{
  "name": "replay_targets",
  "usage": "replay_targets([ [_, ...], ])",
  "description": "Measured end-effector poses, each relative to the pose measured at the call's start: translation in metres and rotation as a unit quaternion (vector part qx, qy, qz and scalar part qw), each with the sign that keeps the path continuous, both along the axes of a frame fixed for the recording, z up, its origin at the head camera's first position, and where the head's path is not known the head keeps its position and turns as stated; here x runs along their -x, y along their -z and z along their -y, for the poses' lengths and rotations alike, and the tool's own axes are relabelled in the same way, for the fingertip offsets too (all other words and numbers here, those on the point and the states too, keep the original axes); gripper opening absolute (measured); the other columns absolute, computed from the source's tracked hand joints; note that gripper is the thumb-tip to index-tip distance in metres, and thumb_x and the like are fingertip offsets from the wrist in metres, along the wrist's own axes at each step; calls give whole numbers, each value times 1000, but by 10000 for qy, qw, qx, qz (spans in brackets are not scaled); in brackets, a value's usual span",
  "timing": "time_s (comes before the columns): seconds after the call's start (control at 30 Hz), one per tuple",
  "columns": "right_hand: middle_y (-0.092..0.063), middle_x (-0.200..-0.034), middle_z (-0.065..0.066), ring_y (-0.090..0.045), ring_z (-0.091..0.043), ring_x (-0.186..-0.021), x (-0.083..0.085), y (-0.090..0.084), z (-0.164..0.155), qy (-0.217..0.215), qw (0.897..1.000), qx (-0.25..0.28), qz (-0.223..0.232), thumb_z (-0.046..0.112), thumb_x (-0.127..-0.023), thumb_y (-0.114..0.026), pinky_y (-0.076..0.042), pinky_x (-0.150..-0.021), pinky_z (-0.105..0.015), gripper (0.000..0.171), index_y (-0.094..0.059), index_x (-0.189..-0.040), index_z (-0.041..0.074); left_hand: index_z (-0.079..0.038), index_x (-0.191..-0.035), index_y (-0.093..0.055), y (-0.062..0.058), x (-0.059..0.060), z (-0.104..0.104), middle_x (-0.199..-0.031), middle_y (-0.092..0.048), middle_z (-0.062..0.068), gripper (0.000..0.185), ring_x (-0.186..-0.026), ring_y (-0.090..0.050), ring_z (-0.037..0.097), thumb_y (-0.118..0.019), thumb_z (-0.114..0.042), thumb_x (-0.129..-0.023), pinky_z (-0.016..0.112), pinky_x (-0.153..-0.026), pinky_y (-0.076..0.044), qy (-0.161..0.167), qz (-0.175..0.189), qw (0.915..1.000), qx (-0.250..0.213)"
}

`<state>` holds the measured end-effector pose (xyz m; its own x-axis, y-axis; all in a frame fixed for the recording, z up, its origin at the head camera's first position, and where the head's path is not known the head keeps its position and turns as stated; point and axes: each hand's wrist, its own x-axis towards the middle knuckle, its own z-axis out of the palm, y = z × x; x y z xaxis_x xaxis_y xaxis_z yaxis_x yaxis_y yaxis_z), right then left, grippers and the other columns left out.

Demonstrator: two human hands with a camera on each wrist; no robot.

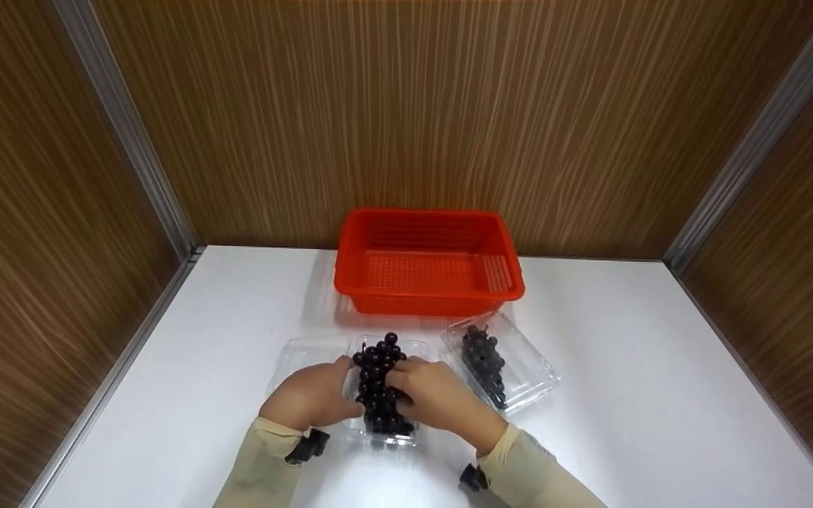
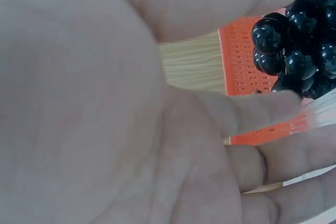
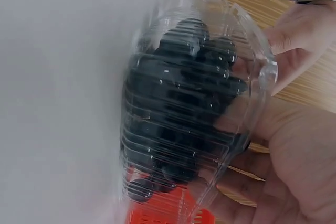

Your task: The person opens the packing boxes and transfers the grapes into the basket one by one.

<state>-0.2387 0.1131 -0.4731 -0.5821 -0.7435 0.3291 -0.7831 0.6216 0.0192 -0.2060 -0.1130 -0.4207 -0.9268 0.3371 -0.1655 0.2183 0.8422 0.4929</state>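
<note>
A bunch of dark grapes (image 1: 378, 381) lies in an opened clear plastic box (image 1: 406, 439), and its top end rises above the rim. My right hand (image 1: 438, 395) reaches over the right side of the box and grips the bunch, with the thumb and fingers seen through the ribbed plastic in the right wrist view. On the left side, my left hand (image 1: 311, 396) spreads over the lid and box edge. Its thumb and index tip reach the grapes (image 2: 299, 51), with the fingers mostly straight in the left wrist view. Its contact with the box is partly hidden.
A red perforated basket (image 1: 428, 303) stands behind the box, against the wood-grain back wall (image 1: 420, 106). To the right, a second clear box (image 1: 533, 363) sits at an angle with another grape bunch (image 1: 483, 360). The opened lid (image 1: 315, 346) extends left across the white table (image 1: 632, 381).
</note>
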Motion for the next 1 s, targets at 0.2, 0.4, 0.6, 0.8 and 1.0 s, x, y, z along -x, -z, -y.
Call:
replay_targets([
  [0.2, -65, -91, 1, -63, -19, -76, -1, -1, -1, -47, 9998, -64, 195, 10, -85, -75, -54, -60, -34, 16, -67, -99, 15, -3, -131, -63, 6, 4, 2, -116, -72, 17, 44, -107, -68, 35, -73, -17, -91, 54, -96, -53, 75, -274, 9994, -197],
  [0.4, -63, -86, 1, -61, -17, -71, 0, -1, 0, 46, 9998, -48, 170, 13, -90, -72, -55, -59, -33, 10, -65, -96, 11, -5, -100, -70, 8, 5, 3, -98, -73, 13, 20, -92, -68, 32, -74, 0, -82, 52, -87, -54, 79, -537, 9984, -149],
  [0.6, -54, -76, 3, -45, -11, -58, 1, 0, 0, 178, 9989, 198, 390, 13, -85, -71, -47, -53, -29, 10, -61, -85, 10, 0, -106, -69, 9, 3, 2, -98, -73, 14, 35, -94, -69, 35, -82, 2, -74, 52, -86, -55, 43, -559, 9984, -1],
  [0.8, -54, -75, 6, -44, -9, -59, 1, 0, -1, 356, 9948, 507, 807, 14, -82, -73, -44, -54, -27, 12, -61, -81, 12, -3, -102, -69, 11, 3, 1, -92, -72, 11, 31, -85, -67, 30, -79, 2, -73, 50, -81, -55, 89, -606, 9981, -99],
  [1.0, -57, -78, 6, -49, -8, -64, 3, -4, -2, 453, 9854, 903, 1373, 12, -83, -72, -46, -59, -26, 9, -63, -83, 13, -9, -96, -70, 11, 4, -2, -89, -72, 9, 22, -78, -63, 25, -77, 0, -77, 49, -76, -53, 198, -667, 9974, -183],
])
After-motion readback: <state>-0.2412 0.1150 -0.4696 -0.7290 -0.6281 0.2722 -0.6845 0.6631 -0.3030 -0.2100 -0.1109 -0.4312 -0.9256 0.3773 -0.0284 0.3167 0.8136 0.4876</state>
